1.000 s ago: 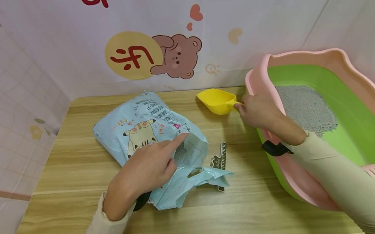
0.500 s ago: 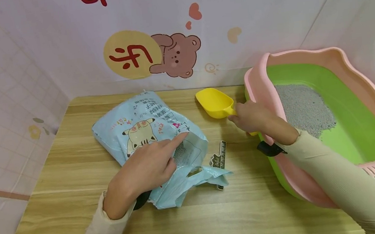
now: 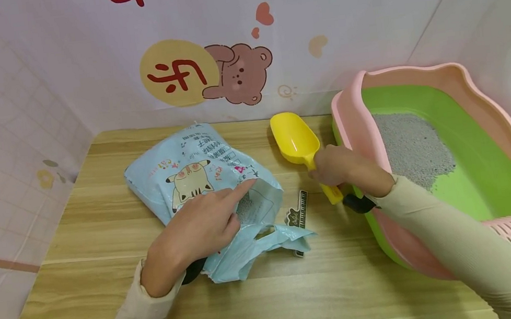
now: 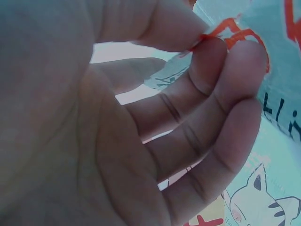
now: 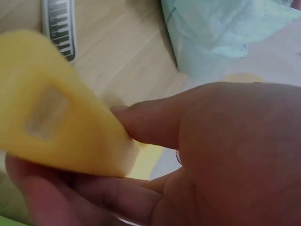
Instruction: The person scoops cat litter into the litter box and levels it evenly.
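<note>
My left hand (image 3: 202,229) lies over the mouth of a light blue cat litter bag (image 3: 188,151), index finger along its edge. In the left wrist view, thumb and fingertips pinch the bag's plastic (image 4: 277,61). Grey litter (image 3: 245,208) shows inside the opening. To the right, my right hand (image 3: 336,165) grips the handle of a yellow litter scoop (image 3: 295,136), whose bowl points away toward the wall. The bowl holds nothing. In the right wrist view, the scoop's handle end (image 5: 89,136), with a slot in it, sits between thumb and fingers.
A pink-rimmed green litter box (image 3: 358,119) stands at the right, with a patch of grey litter (image 3: 412,147) inside. A flat piano-key-patterned item (image 3: 303,209) lies partly under the bag's torn flap (image 3: 247,255). A printed wall (image 3: 297,65) closes off the table's back.
My right hand has come left and toward me, away from the box rim, turning the scoop so its handle points more toward me. My left hand keeps its place on the bag.
</note>
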Demonstrator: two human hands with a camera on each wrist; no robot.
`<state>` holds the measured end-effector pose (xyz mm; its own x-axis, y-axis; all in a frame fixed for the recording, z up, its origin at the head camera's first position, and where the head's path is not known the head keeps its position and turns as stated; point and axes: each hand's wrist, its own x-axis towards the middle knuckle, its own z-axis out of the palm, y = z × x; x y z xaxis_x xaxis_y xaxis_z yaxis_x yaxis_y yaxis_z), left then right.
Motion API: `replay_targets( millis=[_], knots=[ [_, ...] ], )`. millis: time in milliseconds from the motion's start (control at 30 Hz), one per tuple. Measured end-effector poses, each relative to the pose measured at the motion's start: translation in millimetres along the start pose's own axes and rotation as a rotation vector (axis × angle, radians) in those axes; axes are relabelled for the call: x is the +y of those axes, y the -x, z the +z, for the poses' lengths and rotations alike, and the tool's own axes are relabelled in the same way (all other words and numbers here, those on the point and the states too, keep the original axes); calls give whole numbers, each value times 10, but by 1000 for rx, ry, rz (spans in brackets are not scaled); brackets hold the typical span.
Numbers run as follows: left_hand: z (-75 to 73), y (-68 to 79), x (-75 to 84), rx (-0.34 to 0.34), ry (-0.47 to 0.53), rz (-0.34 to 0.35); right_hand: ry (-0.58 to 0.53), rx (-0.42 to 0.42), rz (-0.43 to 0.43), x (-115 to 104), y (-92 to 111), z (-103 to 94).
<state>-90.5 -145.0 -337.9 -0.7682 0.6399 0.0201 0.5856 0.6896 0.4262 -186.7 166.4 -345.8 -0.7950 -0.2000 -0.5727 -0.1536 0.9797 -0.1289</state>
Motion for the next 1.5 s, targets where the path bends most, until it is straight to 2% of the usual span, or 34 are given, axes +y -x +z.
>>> replay_targets(
  millis=[200, 433, 767, 1200, 1500],
  knots=[
    [-3, -2, 3, -3, -5, -3, 29, -45, 2, -44, -50, 33],
    [-4, -3, 7, -4, -3, -5, 70, -52, -10, -55, -51, 64],
    [-10, -9, 12, -10, 4, -11, 65, -74, 18, -62, -56, 99],
    [-13, -4, 12, -25, 12, -20, 76, -76, -7, -72, -50, 119],
    [-10, -2, 4, -19, 17, -19, 83, -98, 36, -98, -79, 135]
  ],
)
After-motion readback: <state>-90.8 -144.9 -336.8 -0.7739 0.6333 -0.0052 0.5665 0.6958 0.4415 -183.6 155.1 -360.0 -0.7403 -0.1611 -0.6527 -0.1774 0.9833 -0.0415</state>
